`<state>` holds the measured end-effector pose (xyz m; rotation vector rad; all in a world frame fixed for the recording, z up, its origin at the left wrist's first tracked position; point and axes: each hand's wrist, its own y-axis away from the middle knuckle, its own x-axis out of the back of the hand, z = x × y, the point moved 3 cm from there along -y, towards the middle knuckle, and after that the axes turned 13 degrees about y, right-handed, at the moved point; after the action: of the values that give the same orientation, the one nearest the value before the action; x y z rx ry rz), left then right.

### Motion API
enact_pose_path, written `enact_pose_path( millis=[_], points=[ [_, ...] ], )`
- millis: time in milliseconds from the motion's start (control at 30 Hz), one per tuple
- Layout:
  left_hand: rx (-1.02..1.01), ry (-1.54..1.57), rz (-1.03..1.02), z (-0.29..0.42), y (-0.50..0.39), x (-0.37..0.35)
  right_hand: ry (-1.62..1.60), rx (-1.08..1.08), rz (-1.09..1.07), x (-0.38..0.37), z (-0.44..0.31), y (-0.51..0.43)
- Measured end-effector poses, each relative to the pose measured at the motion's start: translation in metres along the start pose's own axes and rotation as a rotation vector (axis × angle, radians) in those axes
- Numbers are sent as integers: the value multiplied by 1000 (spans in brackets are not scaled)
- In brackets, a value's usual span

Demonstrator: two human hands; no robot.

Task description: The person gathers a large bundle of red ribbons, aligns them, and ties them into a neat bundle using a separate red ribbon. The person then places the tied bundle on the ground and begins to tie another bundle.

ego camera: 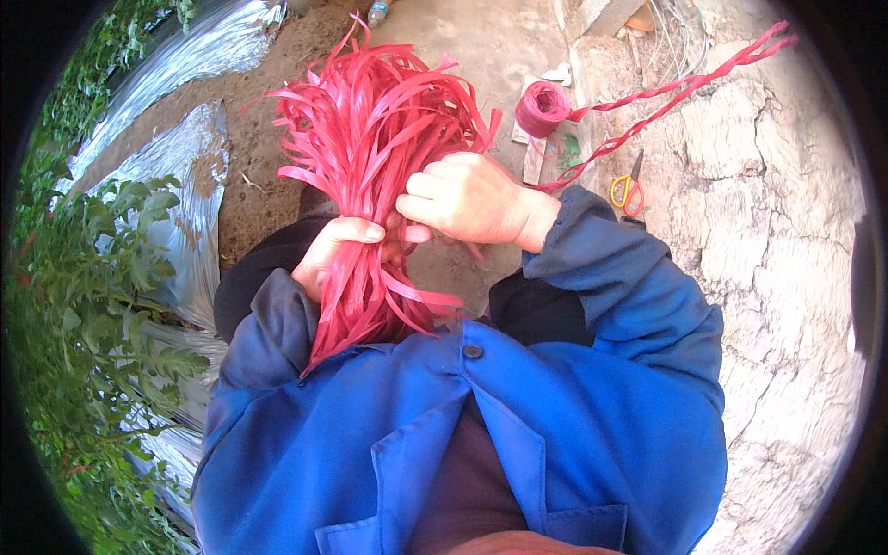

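Observation:
A thick bundle of red plastic strips spreads out above my hands, and its lower ends hang against the blue jacket. My left hand is wrapped around the narrow middle of the bundle, thumb across the front. Just right of it, my right hand is curled with its fingertips at the bundle's right side; whether it pinches a strip there is hidden. Beyond my right wrist stands a spool of red twine. Twisted red cord runs from near my right wrist out to the upper right and back towards the spool.
Scissors with yellow and orange handles lie on the ground at the right, beside cracked pale earth. Leafy green plants and silvery plastic sheeting line the left. A plastic bottle lies at the top, coiled wire at the upper right.

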<state>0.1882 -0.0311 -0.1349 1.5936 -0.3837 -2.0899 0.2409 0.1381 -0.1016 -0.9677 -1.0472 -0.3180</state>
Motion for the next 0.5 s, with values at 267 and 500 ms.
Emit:
enact_pose_path(
  millis=[267,500],
  points=[
    [11,-35,10,5,-4,23,-126,-260,-488,4,27,8],
    [-48,-360,201,10,-15,40,-1062,-751,-443,75,73,-9]
  ],
)
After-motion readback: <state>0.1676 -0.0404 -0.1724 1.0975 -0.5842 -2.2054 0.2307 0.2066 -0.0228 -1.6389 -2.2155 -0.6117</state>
